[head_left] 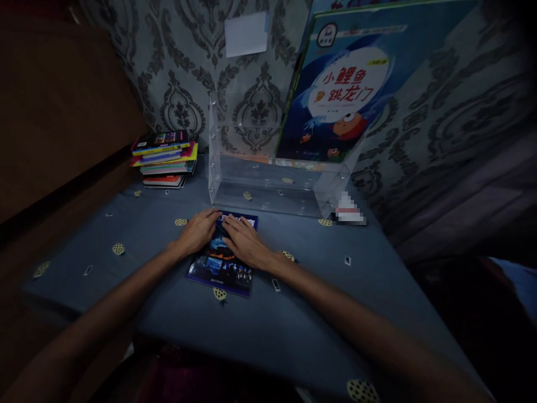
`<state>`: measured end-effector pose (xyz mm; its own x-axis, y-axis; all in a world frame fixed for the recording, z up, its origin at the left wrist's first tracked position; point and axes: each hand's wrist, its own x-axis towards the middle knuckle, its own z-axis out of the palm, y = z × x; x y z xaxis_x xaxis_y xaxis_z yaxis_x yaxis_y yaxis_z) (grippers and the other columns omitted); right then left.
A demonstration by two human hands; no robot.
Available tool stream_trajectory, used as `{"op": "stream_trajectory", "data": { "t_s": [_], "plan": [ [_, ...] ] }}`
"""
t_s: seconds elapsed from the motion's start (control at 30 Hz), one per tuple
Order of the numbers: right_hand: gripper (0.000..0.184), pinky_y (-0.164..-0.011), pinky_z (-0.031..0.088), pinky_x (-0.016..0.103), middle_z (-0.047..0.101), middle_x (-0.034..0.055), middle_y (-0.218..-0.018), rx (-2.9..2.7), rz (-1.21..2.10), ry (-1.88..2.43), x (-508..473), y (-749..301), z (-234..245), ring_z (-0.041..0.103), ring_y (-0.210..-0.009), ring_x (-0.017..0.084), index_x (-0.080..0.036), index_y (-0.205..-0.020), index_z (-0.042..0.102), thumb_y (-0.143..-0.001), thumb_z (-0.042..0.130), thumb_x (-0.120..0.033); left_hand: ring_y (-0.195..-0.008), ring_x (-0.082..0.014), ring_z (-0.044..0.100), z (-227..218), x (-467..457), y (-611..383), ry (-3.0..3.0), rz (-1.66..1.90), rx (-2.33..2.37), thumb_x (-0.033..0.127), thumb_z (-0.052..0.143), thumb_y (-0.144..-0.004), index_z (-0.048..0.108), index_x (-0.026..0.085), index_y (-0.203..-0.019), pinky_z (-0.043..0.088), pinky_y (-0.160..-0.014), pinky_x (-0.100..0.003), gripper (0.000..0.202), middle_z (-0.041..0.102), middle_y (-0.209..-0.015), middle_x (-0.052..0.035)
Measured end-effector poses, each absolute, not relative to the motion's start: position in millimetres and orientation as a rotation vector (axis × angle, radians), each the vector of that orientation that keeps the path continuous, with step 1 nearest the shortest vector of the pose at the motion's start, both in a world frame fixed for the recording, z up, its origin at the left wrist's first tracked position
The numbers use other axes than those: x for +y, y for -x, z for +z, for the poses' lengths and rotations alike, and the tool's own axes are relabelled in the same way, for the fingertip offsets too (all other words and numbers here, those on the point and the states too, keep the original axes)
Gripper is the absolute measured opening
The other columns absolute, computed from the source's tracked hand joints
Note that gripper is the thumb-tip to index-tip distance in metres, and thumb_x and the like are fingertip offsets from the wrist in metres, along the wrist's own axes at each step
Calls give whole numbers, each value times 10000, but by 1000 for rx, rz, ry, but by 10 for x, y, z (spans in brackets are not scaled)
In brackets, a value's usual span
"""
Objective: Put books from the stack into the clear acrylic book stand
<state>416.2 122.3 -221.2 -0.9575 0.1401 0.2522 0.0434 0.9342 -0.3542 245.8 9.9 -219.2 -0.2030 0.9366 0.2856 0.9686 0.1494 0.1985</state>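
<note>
A dark blue book (222, 267) lies flat on the blue-grey tablecloth (293, 313) in front of me. My left hand (197, 230) rests on its upper left edge with fingers curled over the top. My right hand (245, 242) lies flat across the book's upper half, fingers stretched toward the left. Both hands touch the cover. Just beyond the book stands a clear acrylic book stand (268, 184).
A stack of several colourful books (165, 159) sits at the back left. A large blue picture book (339, 89) leans against the patterned wall inside the stand. A brown wooden panel (54, 112) rises on the left. A white note (246, 33) sticks on the wall.
</note>
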Motion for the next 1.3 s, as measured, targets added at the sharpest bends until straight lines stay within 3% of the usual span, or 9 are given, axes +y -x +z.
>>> {"op": "stream_trajectory", "data": {
  "t_s": [0.13,0.5,0.77,0.87,1.07,1.17,1.3],
  "plan": [
    [540,-1236,278,571,447,209,-1559,-2781,558,181,1305,-4225,-2243,329,-1509,314,-99,-1474,486,-1015,484,-383,-1285,-267,585,-2140,104,-2495,1952,-453,-2281,111,424,-947,614,149,-1331,492,-1084,-451,430,604,-1404,-136],
    [505,-1213,305,611,476,180,-1545,-2696,563,289,1565,-4612,-2325,388,-1480,312,-167,-1466,508,-1015,483,-392,-1256,-275,595,-2044,107,-2566,1926,-327,-2302,97,431,-943,596,173,-1368,493,-1050,-434,463,596,-1407,-120],
    [409,-1176,365,588,579,135,-1467,-2556,762,333,1728,-4633,-2362,496,-1408,295,-189,-1333,629,-943,513,-232,-1240,-296,591,-1937,173,-2749,1937,-192,-2315,67,412,-952,586,162,-1374,481,-1021,-470,467,593,-1391,-148],
    [441,-1136,436,529,648,87,-1391,-2461,865,335,1779,-4630,-2355,580,-1322,264,-233,-1318,641,-914,476,-170,-1229,-286,590,-1932,288,-2882,2017,-207,-2278,101,424,-976,592,167,-1365,473,-1029,-459,428,610,-1359,-143],
    [460,-1113,463,489,664,95,-1362,-2403,946,395,1821,-4614,-2372,611,-1272,254,-201,-1339,615,-916,434,-192,-1157,-271,615,-1874,530,-3146,2075,-252,-2237,304,440,-1044,672,155,-1219,487,-990,-425,326,671,-1217,-122],
    [447,-1089,480,475,675,96,-1342,-2366,950,408,1791,-4619,-2353,628,-1240,252,-201,-1342,604,-935,418,-213,-1113,-279,619,-1825,559,-3255,2031,-220,-2270,395,514,-1014,691,132,-1146,498,-967,-418,343,679,-1146,-131],
    [416,-988,527,443,742,88,-1182,-2340,954,432,1728,-4650,-2277,687,-1094,256,-209,-1317,617,-957,411,-250,-1120,-293,595,-1771,512,-3378,1999,-113,-2270,390,577,-974,685,134,-1123,518,-929,-409,315,665,-1137,-132]
  ]
}}
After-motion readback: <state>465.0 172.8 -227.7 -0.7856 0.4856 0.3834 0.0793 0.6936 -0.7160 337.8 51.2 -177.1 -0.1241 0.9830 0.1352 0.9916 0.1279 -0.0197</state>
